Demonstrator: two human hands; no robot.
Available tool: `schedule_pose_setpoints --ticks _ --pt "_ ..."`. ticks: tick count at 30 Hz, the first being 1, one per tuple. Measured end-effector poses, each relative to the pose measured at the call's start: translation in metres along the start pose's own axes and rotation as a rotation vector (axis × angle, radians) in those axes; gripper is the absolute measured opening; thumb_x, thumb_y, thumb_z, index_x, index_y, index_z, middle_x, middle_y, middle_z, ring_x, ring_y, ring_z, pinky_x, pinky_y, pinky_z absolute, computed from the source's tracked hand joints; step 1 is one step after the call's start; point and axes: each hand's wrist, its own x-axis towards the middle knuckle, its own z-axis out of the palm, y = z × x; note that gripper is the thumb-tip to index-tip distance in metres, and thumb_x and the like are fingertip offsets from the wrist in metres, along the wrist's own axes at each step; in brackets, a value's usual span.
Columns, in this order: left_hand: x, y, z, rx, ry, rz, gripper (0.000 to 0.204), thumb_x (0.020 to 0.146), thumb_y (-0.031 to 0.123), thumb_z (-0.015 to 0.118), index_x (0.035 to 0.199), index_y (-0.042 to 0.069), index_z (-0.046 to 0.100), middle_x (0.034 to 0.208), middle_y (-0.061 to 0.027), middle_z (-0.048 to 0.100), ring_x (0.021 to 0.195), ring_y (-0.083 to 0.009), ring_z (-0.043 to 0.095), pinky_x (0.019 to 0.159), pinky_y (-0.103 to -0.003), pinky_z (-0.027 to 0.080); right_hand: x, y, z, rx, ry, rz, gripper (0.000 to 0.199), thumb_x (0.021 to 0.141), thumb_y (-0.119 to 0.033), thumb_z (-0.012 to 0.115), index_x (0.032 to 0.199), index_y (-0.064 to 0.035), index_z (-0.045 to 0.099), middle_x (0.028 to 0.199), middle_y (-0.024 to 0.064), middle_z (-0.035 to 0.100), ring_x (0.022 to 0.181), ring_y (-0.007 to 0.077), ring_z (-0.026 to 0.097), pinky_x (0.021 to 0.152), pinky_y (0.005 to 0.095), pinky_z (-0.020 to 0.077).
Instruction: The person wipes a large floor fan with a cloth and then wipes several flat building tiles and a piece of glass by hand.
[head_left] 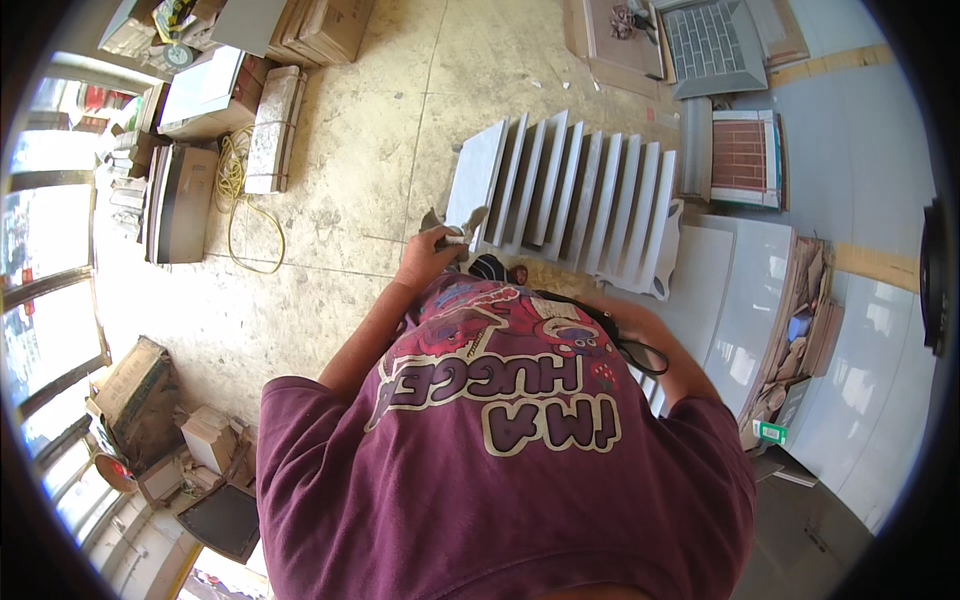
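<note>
My left hand (pixel 424 258) is closed around a small grey-brown, crumpled-looking piece (pixel 436 222) with a pale part by the fingers; I cannot make out what it is. Just beyond it stands a row of several thin grey panels (pixel 560 185), upright on edge, parallel and slightly apart. The nearest end of the row is at my left hand. At its right end is a pale piece with a curved, cut-out outline (pixel 668 262). My right forearm (pixel 655 335) reaches forward beside my body. The fingers of that hand are hidden behind my shirt.
Large grey sheets (pixel 765 280) lie to the right, beside a brick-patterned panel (pixel 746 158) and a stack of cardboard pieces (pixel 800 320). On the left are cardboard boxes (pixel 185 200), a tied bundle (pixel 275 130) and a coiled yellow hose (pixel 236 195) on the concrete floor (pixel 340 200).
</note>
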Motion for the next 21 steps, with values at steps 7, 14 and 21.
schedule_pose_setpoints --ticks 7,14,21 --pt "-0.005 -0.01 -0.01 -0.014 -0.03 -0.066 0.023 0.078 0.018 0.067 0.094 0.002 0.062 0.07 -0.0085 0.063 0.061 -0.0115 0.058 0.057 -0.026 0.047 0.003 -0.005 0.052 1.036 0.023 -0.088 0.044 0.092 -0.034 0.046 0.121 -0.0005 0.049 0.117 0.0156 0.056 0.103 0.0224 0.057 0.091 0.0356 0.0456" --pt "0.005 -0.004 -0.023 -0.058 0.005 -0.007 0.023 0.074 0.02 0.067 0.091 0.004 0.064 0.07 -0.0118 0.064 0.065 -0.0214 0.064 0.06 -0.031 0.049 0.0 -0.029 0.072 0.408 0.297 -0.262 0.046 0.093 -0.033 0.044 0.124 -0.0004 0.046 0.122 0.0149 0.053 0.107 0.0227 0.053 0.095 0.0336 0.0416" --pt "0.014 -0.013 -0.043 -0.025 -0.023 0.0 0.026 0.075 0.017 0.069 0.095 0.002 0.063 0.072 -0.0102 0.063 0.065 -0.013 0.059 0.06 -0.027 0.048 0.003 -0.03 0.078 0.146 0.386 -0.328 0.045 0.093 -0.033 0.044 0.125 -0.0004 0.046 0.122 0.0147 0.052 0.108 0.0224 0.053 0.095 0.0333 0.0411"
